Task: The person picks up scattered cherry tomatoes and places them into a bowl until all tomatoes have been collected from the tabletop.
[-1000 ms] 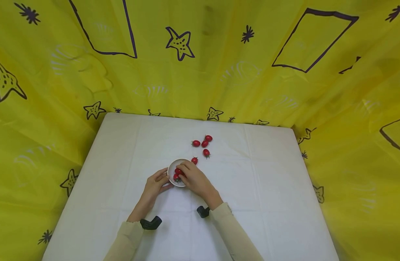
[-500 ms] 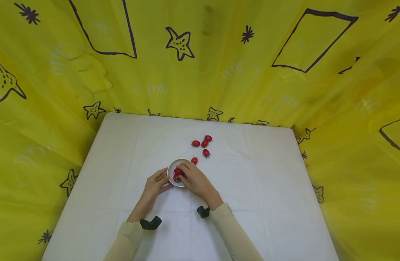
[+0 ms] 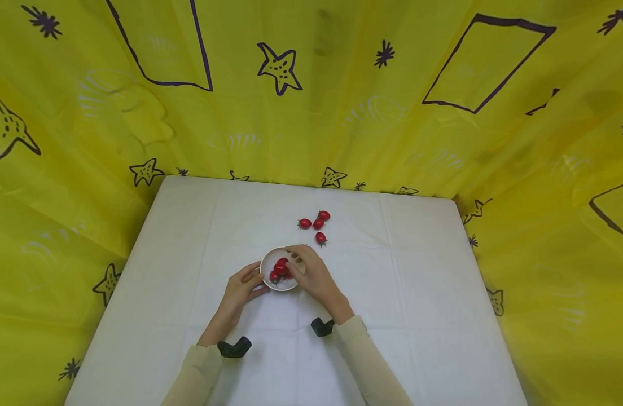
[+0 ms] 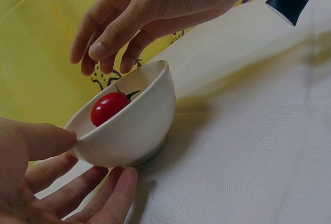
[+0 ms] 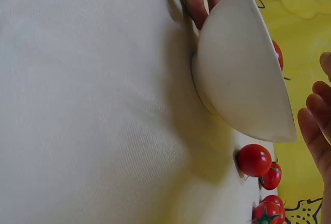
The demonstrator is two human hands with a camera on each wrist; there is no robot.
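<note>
A small white bowl (image 4: 147, 125) stands on the white-covered table, with several cherry tomatoes (image 3: 281, 267) heaped inside. One red tomato (image 4: 109, 108) with a green stem shows above the rim in the left wrist view. My left hand (image 3: 242, 285) holds the bowl's left side, thumb at the rim and fingers against the lower wall. Over the bowl's right edge hovers my right hand (image 3: 314, 276), its fingers loosely bent and nothing between them. In the right wrist view the right fingers (image 5: 313, 128) are just apart from the rim.
Beyond the bowl lie several loose cherry tomatoes (image 3: 320, 238) on the table (image 3: 230, 220); the nearest is mostly hidden behind my right hand. A yellow curtain (image 3: 321, 135) with starfish drawings surrounds the table. Each wrist wears a black camera mount (image 3: 235, 347).
My right hand has let go of a tomato in the bowl and drawn back up and to the right. The left hand stays on the bowl.
</note>
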